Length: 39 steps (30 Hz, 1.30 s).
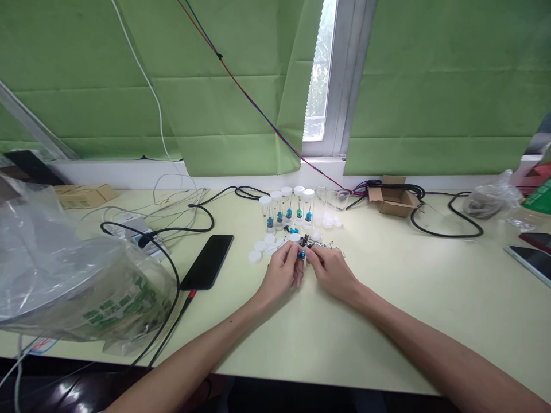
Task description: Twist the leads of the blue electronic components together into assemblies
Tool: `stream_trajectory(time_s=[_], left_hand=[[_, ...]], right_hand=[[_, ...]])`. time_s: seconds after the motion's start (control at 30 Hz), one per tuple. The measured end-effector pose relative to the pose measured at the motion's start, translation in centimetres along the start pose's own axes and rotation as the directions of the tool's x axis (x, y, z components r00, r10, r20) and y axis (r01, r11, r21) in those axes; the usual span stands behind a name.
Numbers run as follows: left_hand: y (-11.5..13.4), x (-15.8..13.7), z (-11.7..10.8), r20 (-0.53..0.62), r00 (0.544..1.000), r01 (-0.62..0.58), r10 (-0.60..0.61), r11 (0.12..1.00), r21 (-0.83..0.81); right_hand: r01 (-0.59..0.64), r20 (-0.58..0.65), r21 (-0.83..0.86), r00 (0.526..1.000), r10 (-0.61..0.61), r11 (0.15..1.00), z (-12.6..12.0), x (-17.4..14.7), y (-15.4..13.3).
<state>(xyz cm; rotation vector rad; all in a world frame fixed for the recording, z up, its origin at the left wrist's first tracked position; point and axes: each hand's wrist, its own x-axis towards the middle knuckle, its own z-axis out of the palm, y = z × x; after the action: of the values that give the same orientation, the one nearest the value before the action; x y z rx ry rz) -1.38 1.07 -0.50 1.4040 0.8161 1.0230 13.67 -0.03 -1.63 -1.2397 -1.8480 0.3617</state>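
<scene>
Near the middle of the table, my left hand (282, 265) pinches a small blue part (301, 254). My right hand (330, 268) has its fingers closed at the same part from the other side. The part's exact kind is too small to make out. Just beyond my fingers lie small dark and metal pieces (306, 241) and another blue piece (294, 230). Loose white caps (260, 246) are scattered to the left of them. Behind stands a group of clear capped tubes (288, 205), with blue or green pieces inside. Uncapped clear tubes (319, 201) are beside them on the right.
A black phone (207, 262) with a cable plugged in lies left of my hands. A large bag-wrapped container (86, 287) fills the left side. Black cables (206, 215) run along the back. An open cardboard box (394, 199) and a plastic bag (493, 198) sit at back right.
</scene>
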Motion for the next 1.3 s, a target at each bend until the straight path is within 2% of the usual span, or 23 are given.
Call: stream_trajectory(time_s=[0.23,0.43,0.6,0.8,1.03,1.3], left_hand=[[0.04,0.17,0.17,0.005,1.0,0.015,-0.015,0.999,-0.046],[-0.63,0.45,-0.43,-0.039,0.999,0.028,-0.031,0.996,-0.083],[-0.8,0.42,-0.63,-0.083,0.996,0.023,-0.03,0.996,-0.08],[-0.65,0.23,-0.43,-0.058,0.998,0.009,-0.01,1.0,-0.025],[-0.38,0.21,-0.19,-0.01,1.0,-0.001,0.001,1.0,-0.019],[-0.25,0.24,-0.15,-0.012,1.0,0.012,-0.013,1.0,-0.026]], right_hand=[[0.005,0.018,-0.03,1.0,-0.005,1.0,0.26,0.05,0.28],[-0.062,-0.001,0.013,0.998,0.062,0.998,0.21,-0.03,0.03],[-0.022,0.036,0.059,0.999,0.02,0.998,0.24,-0.24,-0.03],[-0.014,0.059,0.081,0.998,0.009,0.997,0.21,-0.2,0.17],[0.017,0.03,0.052,0.999,-0.019,0.998,0.4,-0.05,0.46],[-0.027,0.014,0.017,1.0,0.027,0.999,0.29,0.02,0.01]])
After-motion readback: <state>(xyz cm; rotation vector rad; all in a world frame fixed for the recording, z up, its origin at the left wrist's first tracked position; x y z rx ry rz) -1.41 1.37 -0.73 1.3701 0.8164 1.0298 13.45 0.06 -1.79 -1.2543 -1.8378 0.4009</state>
